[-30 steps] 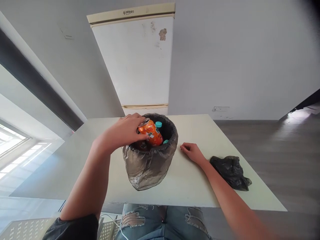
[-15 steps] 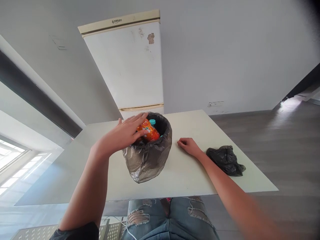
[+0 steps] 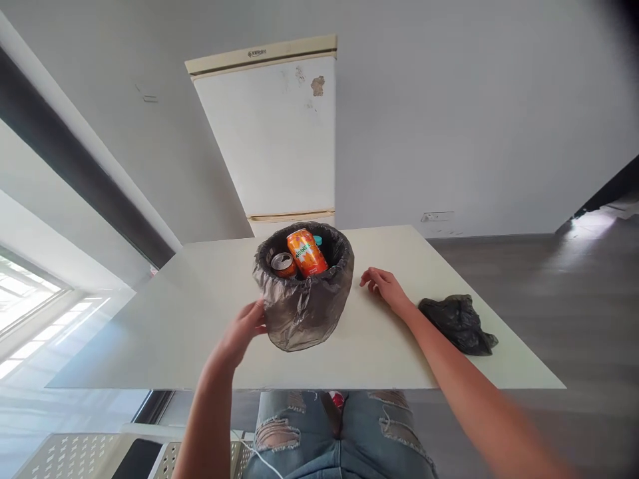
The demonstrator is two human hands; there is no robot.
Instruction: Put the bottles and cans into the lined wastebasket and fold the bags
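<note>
A bin (image 3: pixel 304 313) lined with a dark, see-through plastic bag stands on the white table (image 3: pixel 379 359). Two orange drink cans show in its mouth: one can (image 3: pixel 307 253) leans on its side on top, and another can (image 3: pixel 283 265) sits upright with its lid showing. Behind them peeks a turquoise bottle cap (image 3: pixel 318 240). My left hand (image 3: pixel 244 329) is at the bin's left side, fingers extended against the bag and thumb apart, grasping nothing. My right hand (image 3: pixel 385 287) rests on the table to the right of the bin, holding nothing, its fingers loosely bent and slightly apart.
A crumpled black plastic bag (image 3: pixel 459 324) lies on the right of the table, beside my right forearm. A white fridge (image 3: pixel 279 133) stands behind the table's far edge. Perforated beige panels (image 3: pixel 74 456) and a white cable (image 3: pixel 259 458) are below at the left.
My left hand has left the orange can at the bin's mouth and come down to the bin's left side. The cans now show uncovered. My right hand's fingers have loosened a little.
</note>
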